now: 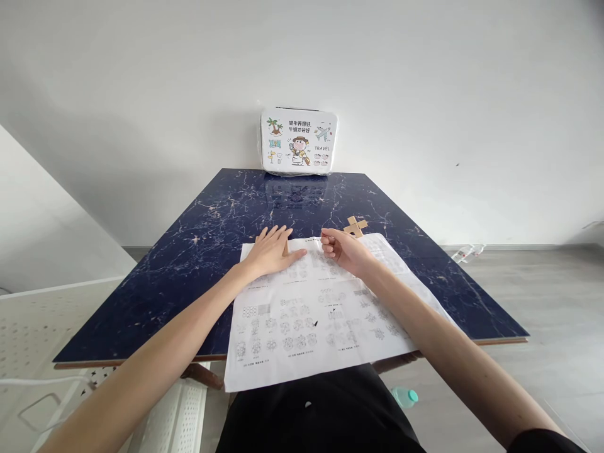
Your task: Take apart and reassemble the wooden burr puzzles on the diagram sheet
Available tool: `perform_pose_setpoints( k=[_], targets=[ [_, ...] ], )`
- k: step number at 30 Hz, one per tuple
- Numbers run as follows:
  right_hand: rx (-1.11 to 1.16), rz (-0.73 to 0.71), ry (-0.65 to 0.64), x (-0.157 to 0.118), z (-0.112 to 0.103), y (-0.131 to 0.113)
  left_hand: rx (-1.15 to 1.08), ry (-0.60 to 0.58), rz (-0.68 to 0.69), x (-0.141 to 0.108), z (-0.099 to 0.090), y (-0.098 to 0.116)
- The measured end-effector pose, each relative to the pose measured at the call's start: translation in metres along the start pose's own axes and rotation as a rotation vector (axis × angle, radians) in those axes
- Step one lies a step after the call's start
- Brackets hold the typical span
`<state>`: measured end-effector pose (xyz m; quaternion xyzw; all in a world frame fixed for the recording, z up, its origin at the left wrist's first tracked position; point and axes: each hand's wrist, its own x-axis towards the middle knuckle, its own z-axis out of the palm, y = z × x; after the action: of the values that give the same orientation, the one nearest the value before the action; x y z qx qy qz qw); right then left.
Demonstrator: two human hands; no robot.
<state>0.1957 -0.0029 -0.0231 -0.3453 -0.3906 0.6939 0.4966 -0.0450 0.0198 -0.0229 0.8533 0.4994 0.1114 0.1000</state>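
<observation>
A large white instruction sheet (278, 358) with rows of small printed diagrams lies on the table and hangs over its front edge. My left hand (271, 250) rests flat on the sheet's upper left, fingers stretched out; bits of a tan wooden piece (285, 247) show beneath it. On the upper middle of the sheet, my right hand (346, 250) is closed, thumb against curled fingers; whatever it may hold is hidden. Just beyond that hand, by the sheet's far edge, sits a cross-shaped group of wooden puzzle pieces (355, 226).
The dark blue marbled table (189, 277) reaches to the wall. At its far edge stands a white case (300, 141) with cartoon prints. A bottle with a teal cap (406, 396) is below the front edge. White perforated furniture (51, 321) stands at left.
</observation>
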Motion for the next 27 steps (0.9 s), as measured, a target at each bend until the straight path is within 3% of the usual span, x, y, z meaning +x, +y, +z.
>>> perform_pose_setpoints(
  k=[10,16,19,22,27],
  targets=[
    [-0.023,-0.005,-0.008,0.0,0.0,0.0,-0.095,-0.046,0.172,-0.003,-0.005,0.01],
    [-0.033,0.007,-0.011,-0.001,0.0,-0.001,-0.07,0.118,0.233,-0.004,-0.005,0.011],
    [-0.04,0.013,-0.014,-0.002,0.001,-0.001,-0.039,0.243,0.18,-0.001,-0.004,0.005],
    [-0.045,0.014,-0.012,-0.002,0.001,-0.001,-0.039,0.33,0.04,0.005,0.0,-0.006],
    [-0.084,0.006,-0.018,-0.002,0.0,-0.001,-0.05,0.253,-0.055,0.011,0.011,-0.019]
  ],
)
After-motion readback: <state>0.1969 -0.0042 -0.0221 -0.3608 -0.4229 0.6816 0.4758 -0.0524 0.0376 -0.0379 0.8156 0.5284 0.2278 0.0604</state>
